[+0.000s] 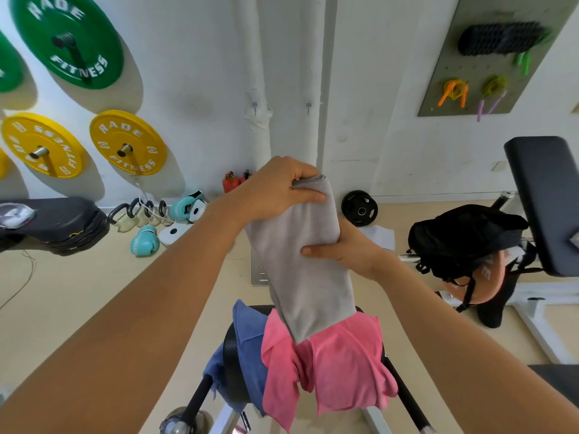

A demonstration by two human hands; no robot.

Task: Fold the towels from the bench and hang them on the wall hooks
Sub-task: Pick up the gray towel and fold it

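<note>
grey towel (308, 270) pinched at top by left hand (275, 189) | mid-edge gripped by right hand (341, 249) | edges to be aligned before hooks (254, 105)

bench pad: black padded bench (233, 364) mostly covered by the pink cloth towel (338, 364) and blue cloth towel (250, 349)
left edge: green round weight plate (7, 70) cut off
pegboard: black ridged roller (501, 37) blurred
</note>
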